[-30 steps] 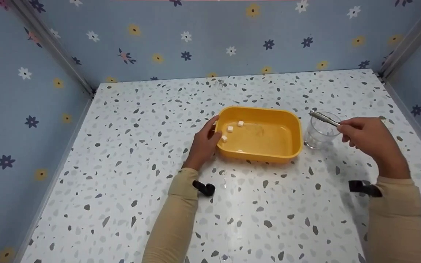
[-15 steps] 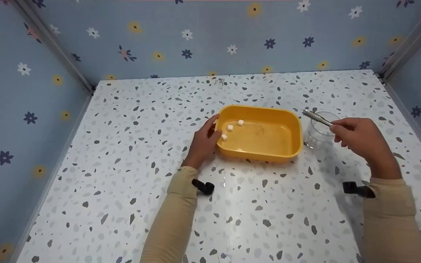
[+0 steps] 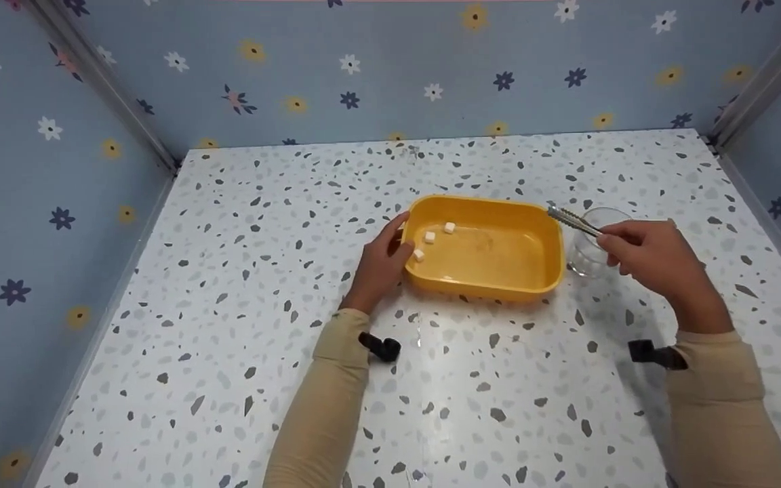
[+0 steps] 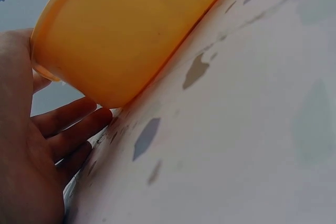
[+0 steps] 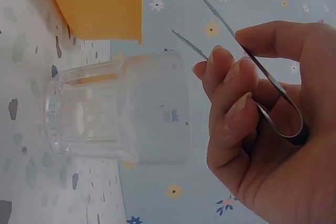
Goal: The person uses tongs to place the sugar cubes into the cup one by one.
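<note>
A yellow plastic tub [image 3: 485, 293] stands on the table. Three small white cubes [image 3: 430, 237] lie in its left part. My left hand [image 3: 378, 268] holds the tub's left end, thumb at the rim, with several fingers low against the wall in the left wrist view. My right hand [image 3: 655, 261] pinches small metal tongs [image 3: 570, 219] with serrated tips. Their arms stand apart in the right wrist view, nothing between them. The tips overlap the tub's right rim in the head view. Below the right hand stands a clear glass [image 5: 157, 114], with a pale spot near its base.
The white speckled table [image 3: 262, 237] is bounded by blue flowered panels [image 3: 390, 74] at the back and both sides. The glass is close beside the tub's right end. A black camera mount [image 3: 382, 348] sits on each wrist.
My right hand has moved left with the tongs, from over the glass to the tub's right rim. The left hand, tub and cubes have kept their places.
</note>
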The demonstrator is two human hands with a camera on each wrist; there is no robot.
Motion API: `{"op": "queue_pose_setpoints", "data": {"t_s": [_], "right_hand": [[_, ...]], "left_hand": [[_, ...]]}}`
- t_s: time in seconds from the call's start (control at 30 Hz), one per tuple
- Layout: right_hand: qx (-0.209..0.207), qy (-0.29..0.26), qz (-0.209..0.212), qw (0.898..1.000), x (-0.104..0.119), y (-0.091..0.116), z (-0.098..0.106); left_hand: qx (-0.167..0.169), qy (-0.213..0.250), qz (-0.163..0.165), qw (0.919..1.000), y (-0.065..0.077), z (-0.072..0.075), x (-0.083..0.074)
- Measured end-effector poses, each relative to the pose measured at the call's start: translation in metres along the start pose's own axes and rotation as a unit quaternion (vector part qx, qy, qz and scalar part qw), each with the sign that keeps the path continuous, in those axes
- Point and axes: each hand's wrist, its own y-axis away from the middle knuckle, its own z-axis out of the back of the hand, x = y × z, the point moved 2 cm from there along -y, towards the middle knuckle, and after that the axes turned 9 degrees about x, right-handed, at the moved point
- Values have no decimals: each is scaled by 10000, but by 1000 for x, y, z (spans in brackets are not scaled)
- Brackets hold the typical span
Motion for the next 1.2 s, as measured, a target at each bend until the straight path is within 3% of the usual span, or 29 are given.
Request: {"op": "queue_pose_setpoints", "data": {"t_s": [0.23,0.57,0.97,1.2], "right_hand": [[-63,71,13,10000,1,3,3],[27,-149,82,9999,11,0,-13],[56,-69,182,9998,17,-3,-22],[168,-62,211,9996,18,-2,-26]], "left_hand": [[8,46,-32,10000,-2,-1,-4],[-47,-152,72,9998,1,7,-4],[-78,-72,260,9996,1,2,2],[4,-37,162,9999,-1,-1,0]]}}
